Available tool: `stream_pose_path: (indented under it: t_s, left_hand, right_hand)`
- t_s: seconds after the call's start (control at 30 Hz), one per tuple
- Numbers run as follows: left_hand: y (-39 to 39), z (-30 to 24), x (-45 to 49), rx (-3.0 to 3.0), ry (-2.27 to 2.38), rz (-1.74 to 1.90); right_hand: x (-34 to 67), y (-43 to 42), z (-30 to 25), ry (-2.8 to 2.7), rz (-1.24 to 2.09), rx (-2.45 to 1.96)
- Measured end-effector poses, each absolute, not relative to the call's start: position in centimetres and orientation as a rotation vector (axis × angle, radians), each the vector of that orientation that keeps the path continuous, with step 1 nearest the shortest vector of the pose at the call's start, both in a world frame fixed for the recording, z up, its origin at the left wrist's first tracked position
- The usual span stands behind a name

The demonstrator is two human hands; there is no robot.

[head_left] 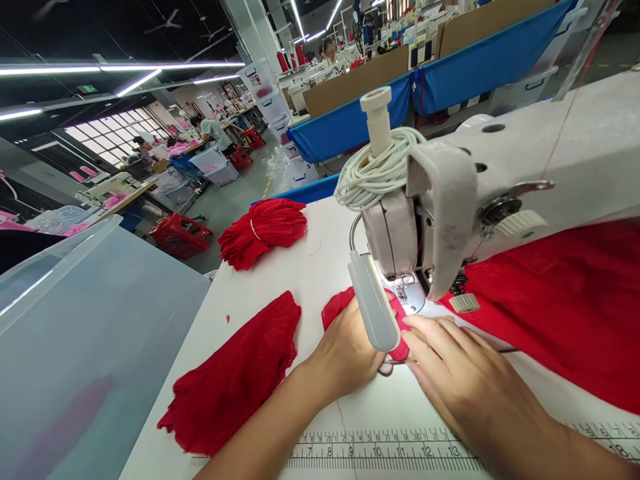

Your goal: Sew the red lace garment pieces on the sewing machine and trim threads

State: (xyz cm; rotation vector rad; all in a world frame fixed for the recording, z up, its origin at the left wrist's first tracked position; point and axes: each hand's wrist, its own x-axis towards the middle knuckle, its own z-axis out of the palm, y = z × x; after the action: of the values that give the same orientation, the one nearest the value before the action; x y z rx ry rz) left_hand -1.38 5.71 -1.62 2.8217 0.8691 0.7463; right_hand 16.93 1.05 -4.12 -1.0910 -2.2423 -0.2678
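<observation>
A small red fabric piece (337,307) lies on the machine bed beside the needle area of a white sewing machine (435,173). My left hand (345,350) rests over this piece and presses on it, its fingers partly hidden behind a grey clip-on lamp (373,300). With its fingertips, my right hand (457,367) grips the near right edge of the same piece. Just left of my left forearm lies a stack of red lace fabric (240,373). The needle itself is hidden behind the machine head.
A tied red fabric bundle (265,230) lies at the table's far left. Red cloth (555,300) spreads under the machine arm. A printed ruler (380,453) runs along the front. A translucent bin (90,353) stands left. Coiled pale cord (377,160) tops the machine head.
</observation>
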Motion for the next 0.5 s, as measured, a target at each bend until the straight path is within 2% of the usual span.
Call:
stream_pose_path:
  t_s: [0.5]
  left_hand:
    - [5.42, -1.15, -0.96, 2.706, 1.043, 0.727]
  right_hand:
    - [16.71, 1.03, -4.42, -2.235, -0.316, -1.128]
